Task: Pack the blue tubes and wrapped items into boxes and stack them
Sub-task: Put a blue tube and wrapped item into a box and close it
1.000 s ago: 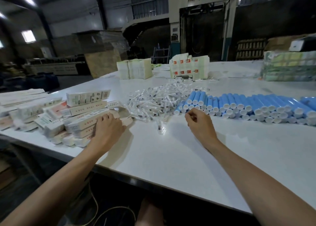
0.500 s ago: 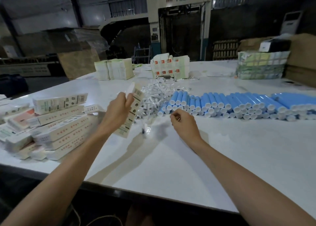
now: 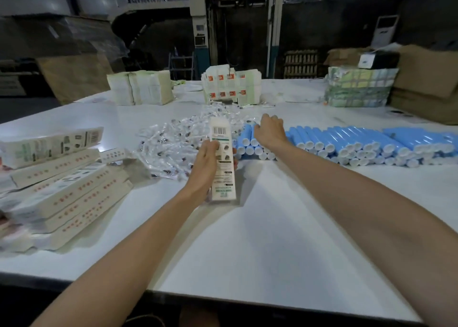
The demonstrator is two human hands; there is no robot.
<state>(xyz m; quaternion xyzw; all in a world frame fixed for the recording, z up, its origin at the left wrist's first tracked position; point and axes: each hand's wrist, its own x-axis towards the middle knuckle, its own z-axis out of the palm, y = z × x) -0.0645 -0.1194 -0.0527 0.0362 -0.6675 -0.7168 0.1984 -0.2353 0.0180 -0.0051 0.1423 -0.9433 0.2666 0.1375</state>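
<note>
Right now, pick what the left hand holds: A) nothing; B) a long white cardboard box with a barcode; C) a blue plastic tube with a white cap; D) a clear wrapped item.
B: the left hand grips the long white cardboard box, barcode end up, while the right hand is over the blue plastic tubes.

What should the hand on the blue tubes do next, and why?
Probably lift one of the blue tubes out and carry it to the box. The right hand lies over the left end of their row, though I cannot tell whether it grips one yet, and the left hand holds the box up close beside it.
</note>
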